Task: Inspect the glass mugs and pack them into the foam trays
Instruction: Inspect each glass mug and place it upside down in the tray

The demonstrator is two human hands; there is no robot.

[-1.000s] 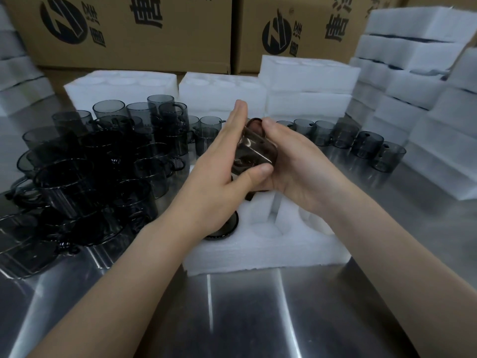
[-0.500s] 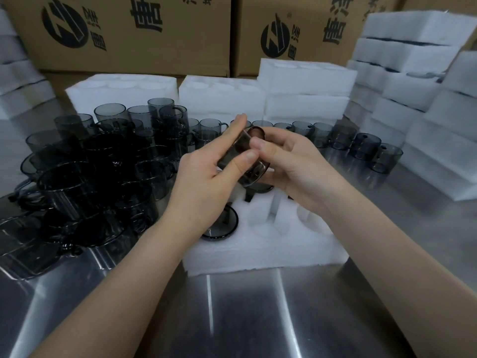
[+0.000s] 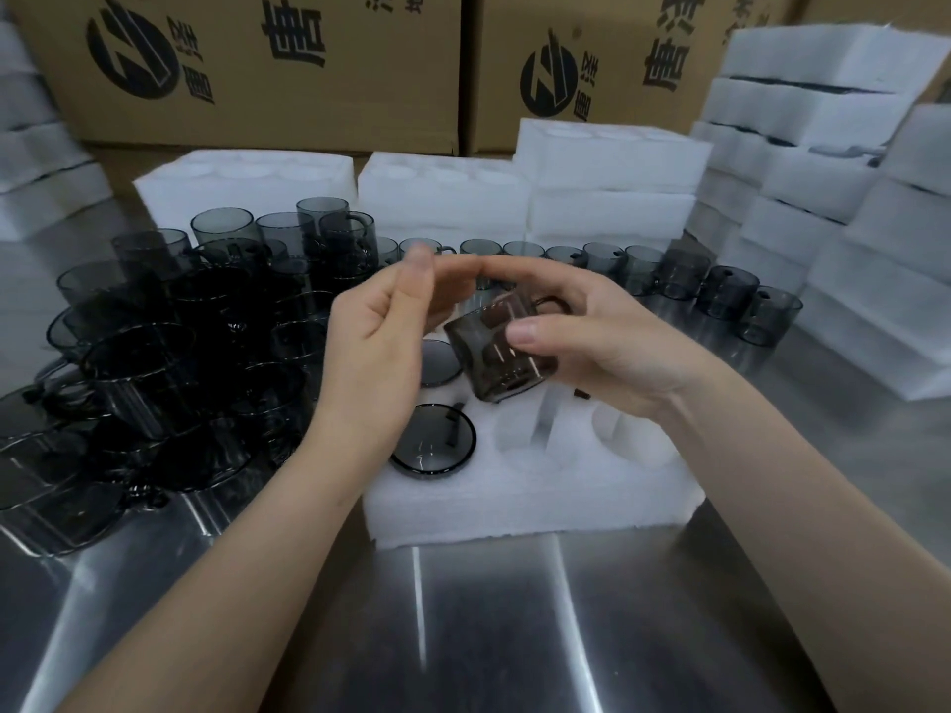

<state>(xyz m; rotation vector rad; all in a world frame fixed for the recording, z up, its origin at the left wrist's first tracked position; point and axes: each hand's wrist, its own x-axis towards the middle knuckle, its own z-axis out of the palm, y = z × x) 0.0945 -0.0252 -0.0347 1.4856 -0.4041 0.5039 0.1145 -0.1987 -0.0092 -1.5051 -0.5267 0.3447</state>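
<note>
Far left: white foam blocks (image 3: 49,167) are piled at the edge of the view.
Loose mugs (image 3: 170,342): a dense cluster of dark smoked-glass mugs stands upright on the left part of the steel table (image 3: 489,620), some stacked on others.
Left hand (image 3: 381,347): raised above the tray's left end, fingers loosely extended and blurred, holding nothing. Its fingertips are close to the right hand's index finger, and it sits just beside the held mug; whether it touches it cannot be told.
Packed mugs (image 3: 433,441): two sit mouth-up in the tray's left pockets, one behind the other, the farther one partly hidden by the left hand.
Foam tray (image 3: 535,494): lies on the table in front of the person. The pockets to the right of the packed mugs show only white foam.
Held mug (image 3: 496,355): tilted in the air over the middle of the tray, handle pointing away and to the right.
Right hand (image 3: 607,347): grips the held mug, thumb across its near side, fingers curled round behind it.
Row of mugs (image 3: 720,285): a line of upright mugs stands along the back towards the right.
Far right: foam stacks (image 3: 823,198) rise in several layers; cardboard boxes (image 3: 257,69) stand behind everything.
</note>
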